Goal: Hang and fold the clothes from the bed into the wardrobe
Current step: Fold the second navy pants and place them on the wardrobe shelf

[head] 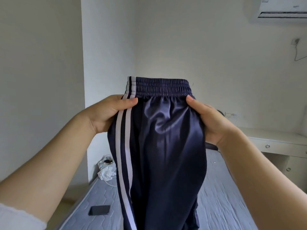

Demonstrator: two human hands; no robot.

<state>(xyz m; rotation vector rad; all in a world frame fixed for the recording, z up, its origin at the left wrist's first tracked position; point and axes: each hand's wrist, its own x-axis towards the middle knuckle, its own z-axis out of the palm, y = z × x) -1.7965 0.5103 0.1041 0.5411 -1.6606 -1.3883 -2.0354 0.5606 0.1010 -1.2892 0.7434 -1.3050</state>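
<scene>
Holding a pair of navy trousers (164,138) up at chest height, both arms are reaching forward and angling inward, forearms bare. Left hand (106,113) is gripping the left side just under the gathered waistband (159,87), thumb lying flat across the two white side stripes (123,130), fingers hidden behind the cloth. Right hand (209,120) is pinching the right side at the same level, thumb pressing on the front, fingers curling out of sight behind. Trousers are hanging straight down between the hands, above the grey mattress (221,196), legs running out of view at the bottom. Phone (99,210) is lying flat on the mattress to the left. Crumpled white bag (106,170) is sitting near the wall corner. Air conditioner (282,9) is showing top right; desk (274,143) is standing right of the bed.
</scene>
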